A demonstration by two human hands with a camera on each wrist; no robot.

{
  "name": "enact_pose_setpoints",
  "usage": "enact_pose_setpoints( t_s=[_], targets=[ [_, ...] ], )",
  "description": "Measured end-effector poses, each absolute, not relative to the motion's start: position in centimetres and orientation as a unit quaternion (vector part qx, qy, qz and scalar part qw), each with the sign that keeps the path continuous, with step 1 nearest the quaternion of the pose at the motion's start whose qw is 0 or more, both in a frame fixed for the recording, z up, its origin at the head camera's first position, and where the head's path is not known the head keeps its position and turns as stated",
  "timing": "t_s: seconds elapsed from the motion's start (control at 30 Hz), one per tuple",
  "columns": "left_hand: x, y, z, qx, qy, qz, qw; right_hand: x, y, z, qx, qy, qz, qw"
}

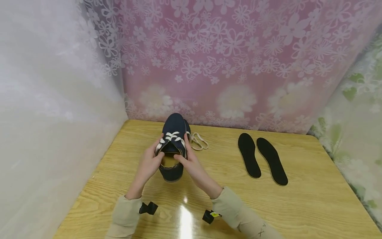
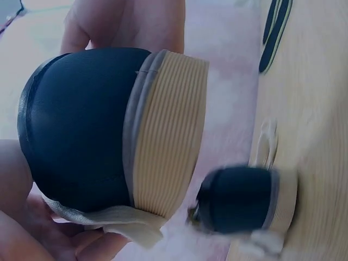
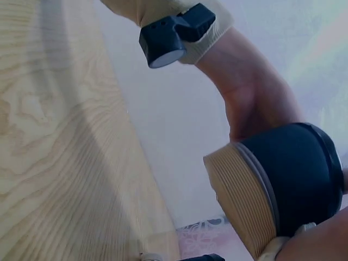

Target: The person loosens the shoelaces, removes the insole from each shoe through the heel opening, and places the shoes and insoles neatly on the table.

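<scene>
A navy sneaker [image 1: 174, 124] with white laces is held between both hands, above the table, its heel towards me. My left hand [image 1: 150, 161] grips its left side, thumb at the opening's edge. On the other side my right hand [image 1: 194, 162] grips it the same way. Both wrist views show the held sneaker's dark heel [image 2: 81, 130] and ribbed tan sole [image 3: 239, 190]. A second navy sneaker [image 2: 239, 198] stands on the table behind it, mostly hidden in the head view, with a loose white lace [image 1: 200, 142] beside it.
Two black insoles, a left one [image 1: 249, 156] and a right one [image 1: 273, 161], lie on the right of the wooden table [image 1: 313, 199]. Floral curtains [image 1: 209, 66] hang along the back and sides. Each wrist wears a small black camera.
</scene>
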State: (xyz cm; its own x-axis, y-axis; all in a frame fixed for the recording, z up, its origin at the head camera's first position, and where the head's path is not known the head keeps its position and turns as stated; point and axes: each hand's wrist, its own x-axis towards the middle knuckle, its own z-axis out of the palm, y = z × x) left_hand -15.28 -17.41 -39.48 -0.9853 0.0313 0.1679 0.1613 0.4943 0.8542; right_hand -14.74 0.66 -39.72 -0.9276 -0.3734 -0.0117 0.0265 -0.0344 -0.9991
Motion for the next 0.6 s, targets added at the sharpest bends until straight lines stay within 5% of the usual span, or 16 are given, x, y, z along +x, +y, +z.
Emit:
enact_pose_setpoints(
  t_s=[0.27,0.6],
  targets=[
    [-14.9,-21.8,-40.3,-0.006,-0.884,-0.462,0.077,-16.9,-3.3,-41.5,-0.169,0.684,-0.684,0.188],
    [-14.2,-24.6,-43.1,0.038,-0.899,-0.437,0.021,-17.5,-5.9,-44.6,-0.141,0.699,-0.652,0.258]
  ],
)
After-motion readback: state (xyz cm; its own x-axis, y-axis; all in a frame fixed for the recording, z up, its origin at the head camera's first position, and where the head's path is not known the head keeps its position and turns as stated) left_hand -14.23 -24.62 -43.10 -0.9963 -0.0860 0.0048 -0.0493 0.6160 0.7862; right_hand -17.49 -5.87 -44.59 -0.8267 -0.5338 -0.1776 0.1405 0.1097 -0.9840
